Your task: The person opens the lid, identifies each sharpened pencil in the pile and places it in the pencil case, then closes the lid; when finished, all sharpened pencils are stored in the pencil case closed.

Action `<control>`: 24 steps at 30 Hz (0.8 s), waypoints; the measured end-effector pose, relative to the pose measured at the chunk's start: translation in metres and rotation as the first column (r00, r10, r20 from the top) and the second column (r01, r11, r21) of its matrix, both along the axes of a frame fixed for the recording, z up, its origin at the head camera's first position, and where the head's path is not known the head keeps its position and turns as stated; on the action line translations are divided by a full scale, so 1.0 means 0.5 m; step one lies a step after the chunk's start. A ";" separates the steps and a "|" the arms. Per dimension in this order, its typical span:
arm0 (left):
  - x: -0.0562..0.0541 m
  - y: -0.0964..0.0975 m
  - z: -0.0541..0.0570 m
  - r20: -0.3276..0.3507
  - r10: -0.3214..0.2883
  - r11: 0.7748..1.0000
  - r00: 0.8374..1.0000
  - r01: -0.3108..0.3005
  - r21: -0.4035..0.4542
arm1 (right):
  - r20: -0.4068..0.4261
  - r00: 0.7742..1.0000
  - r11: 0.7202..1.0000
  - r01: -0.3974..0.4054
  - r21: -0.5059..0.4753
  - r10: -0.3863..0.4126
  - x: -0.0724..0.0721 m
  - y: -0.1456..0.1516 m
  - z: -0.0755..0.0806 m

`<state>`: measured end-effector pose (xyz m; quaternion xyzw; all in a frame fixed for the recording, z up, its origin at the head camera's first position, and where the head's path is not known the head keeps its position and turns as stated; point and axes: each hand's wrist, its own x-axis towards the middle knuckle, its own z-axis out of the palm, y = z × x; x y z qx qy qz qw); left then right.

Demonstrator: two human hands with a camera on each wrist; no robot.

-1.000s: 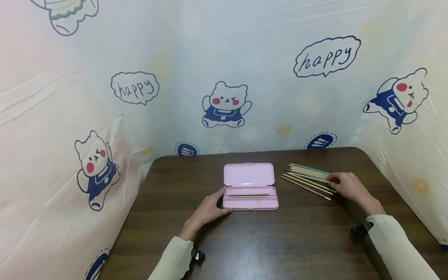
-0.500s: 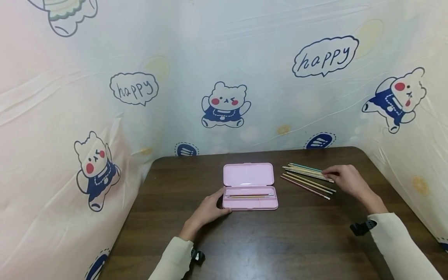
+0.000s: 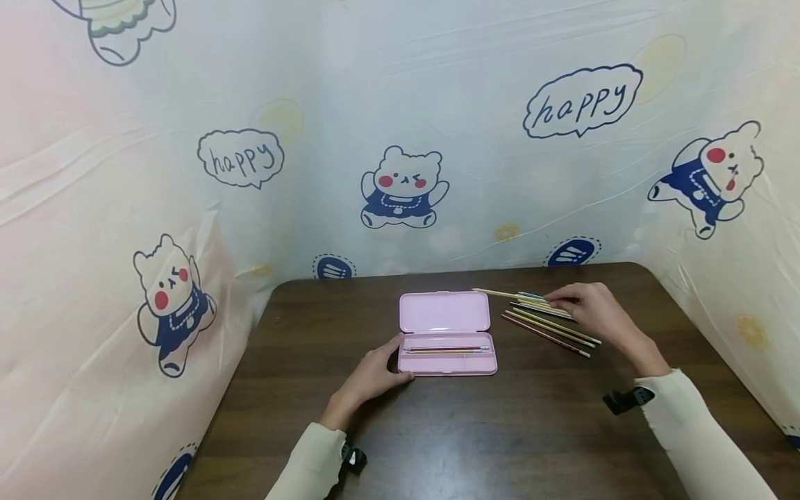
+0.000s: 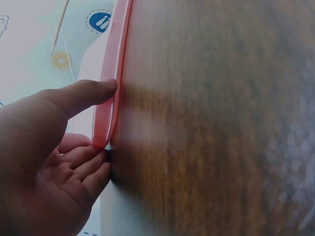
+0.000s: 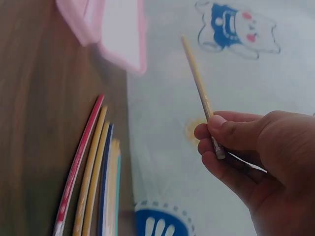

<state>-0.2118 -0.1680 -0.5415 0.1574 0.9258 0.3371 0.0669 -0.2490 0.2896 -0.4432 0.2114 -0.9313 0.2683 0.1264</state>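
because the right hand (image 3: 590, 307) pinches one pencil (image 5: 198, 86) near its end, the tip may swivel beyond the counter's (image 3: 412, 437) far edge; left hand (image 3: 373, 370), half-spread, grips pink case (image 3: 445, 335).

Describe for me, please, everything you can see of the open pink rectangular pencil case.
The pink, rectangular, plastic-looking pencil case lies open on the dark brown wood-grain table, its lid swung back on the far side. The shallow base has rounded corners and dividers; thin reddish and yellow pencils lie lengthwise in its far compartment. The person's bare left hand holds the left end, thumb against the near side.
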 end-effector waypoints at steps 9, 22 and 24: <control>0.000 -0.001 0.002 0.002 -0.001 1.000 1.000 0.001 -0.001 | -0.011 0.998 0.998 -0.058 -0.013 0.058 -0.006 -0.079 0.028; 0.001 -0.001 0.001 0.003 -0.004 1.000 1.000 0.004 -0.007 | 0.024 0.990 0.989 -0.139 -0.049 0.140 -0.015 -0.162 0.020; 0.001 -0.001 0.000 0.003 -0.004 1.000 1.000 0.004 -0.009 | 0.031 0.987 0.986 -0.158 -0.055 0.160 -0.017 -0.170 0.014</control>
